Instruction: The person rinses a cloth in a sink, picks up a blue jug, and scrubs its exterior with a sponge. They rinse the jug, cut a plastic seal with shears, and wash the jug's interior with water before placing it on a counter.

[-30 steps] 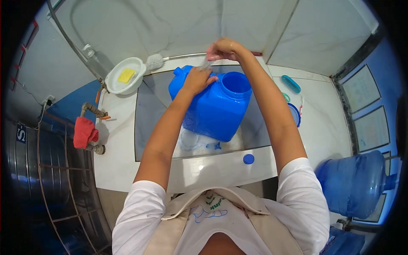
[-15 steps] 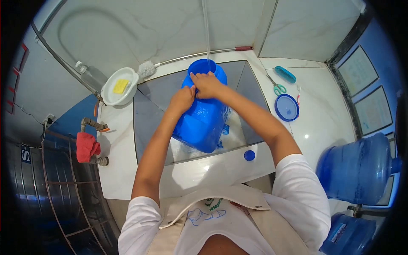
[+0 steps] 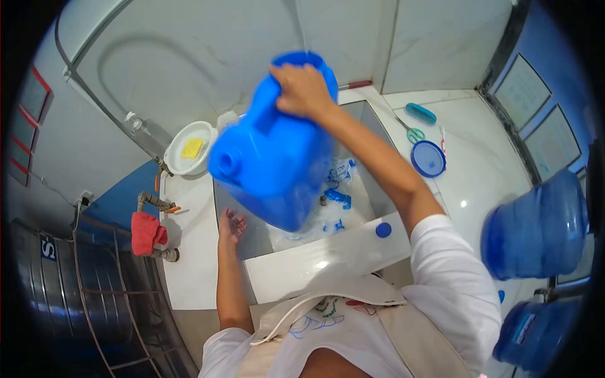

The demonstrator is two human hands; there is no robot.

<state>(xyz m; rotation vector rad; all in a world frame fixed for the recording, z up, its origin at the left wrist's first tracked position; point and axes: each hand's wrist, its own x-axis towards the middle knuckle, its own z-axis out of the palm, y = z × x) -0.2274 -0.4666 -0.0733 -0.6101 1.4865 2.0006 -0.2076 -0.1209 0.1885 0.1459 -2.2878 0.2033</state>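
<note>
Right hand clamped on the top end of the blue jug — jug lifted, tilted, blurred, upper centre of frame over the sink; left hand loose, fingers spread, holding nothing, just below the jug's lower left; thin water stream possibly meeting the jug top — hard to tell; small blue cap on the sink ledge; white bowl with yellow sponge left of the jug; red cloth far left.

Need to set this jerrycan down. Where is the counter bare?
The white counter left of the sink, between bowl and red cloth, is bare; so is the patch between blue lid and water bottle. Crowded: scissors and brush by the lid, scraps in the sink.
</note>
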